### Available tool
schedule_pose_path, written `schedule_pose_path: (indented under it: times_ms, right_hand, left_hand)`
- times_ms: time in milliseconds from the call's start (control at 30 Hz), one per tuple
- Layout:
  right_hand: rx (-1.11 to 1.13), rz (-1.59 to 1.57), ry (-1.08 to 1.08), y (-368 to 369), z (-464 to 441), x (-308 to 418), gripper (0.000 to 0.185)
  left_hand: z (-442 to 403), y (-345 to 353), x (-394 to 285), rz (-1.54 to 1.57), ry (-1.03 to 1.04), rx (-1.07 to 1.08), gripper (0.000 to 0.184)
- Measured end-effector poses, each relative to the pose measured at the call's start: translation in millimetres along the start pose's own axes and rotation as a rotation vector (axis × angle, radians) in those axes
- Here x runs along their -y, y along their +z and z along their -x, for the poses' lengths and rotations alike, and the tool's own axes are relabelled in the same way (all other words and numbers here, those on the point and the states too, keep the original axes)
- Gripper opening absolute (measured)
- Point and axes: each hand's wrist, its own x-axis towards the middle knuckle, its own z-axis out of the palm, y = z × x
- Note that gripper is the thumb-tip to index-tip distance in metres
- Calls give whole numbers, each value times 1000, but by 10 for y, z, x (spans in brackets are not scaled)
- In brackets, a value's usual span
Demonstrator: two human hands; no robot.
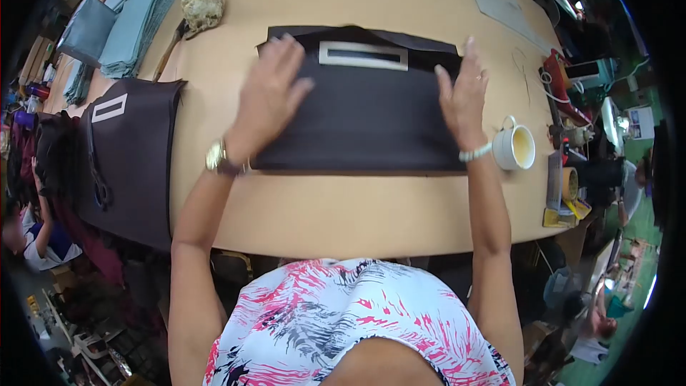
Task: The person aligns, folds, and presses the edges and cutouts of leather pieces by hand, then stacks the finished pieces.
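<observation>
The dark brown, flat rectangular panel (364,118) lies in front of you on the pale wooden tabletop (343,214), its wavy far edge lifted a little. A cream rectangular frame with a dark slot (364,56) sits on the panel, close to that far edge. Your left hand (275,89), slightly blurred, is over the panel's left side, open and grasping nothing, thumb apart from the fingers. Your right hand (463,96) is at its right side, also open and unclenched, fingers pointing away from you; whether either palm presses down, you cannot tell.

Just right of the panel, near your right wrist, stands a white mug with yellowish liquid (506,149). Well to the panel's left, a second dark brown piece (139,171) carries another cream frame (108,109) and dark-handled scissors (98,179). Beyond the panel's far left corner are a crumpled, stained whitish cloth (201,11) and, farther left, stacked blue-green sheets (143,21).
</observation>
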Motion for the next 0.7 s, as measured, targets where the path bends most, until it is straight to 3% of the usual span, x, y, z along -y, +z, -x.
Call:
schedule_pose_path:
  times_ms: [133,200,300,500,700]
  right_hand:
    - [385,-194,-108,-425,987,910,70]
    - [447,-275,-94,-364,1430,1178,73]
    - [529,-233,-14,-352,1643,1330,73]
    - [417,65,82,-449,1875,794,72]
    - [299,214,450,-754,1737,35,69]
  left_hand:
    - [773,39,-800,156,130,350,62]
    - [1032,134,-951,150,135,471,61]
    - [1183,250,-1012,162,124,442,60]
    - [1391,-19,-774,-9,-19,519,60]
    - [1771,-329,-264,-130,-396,371,51]
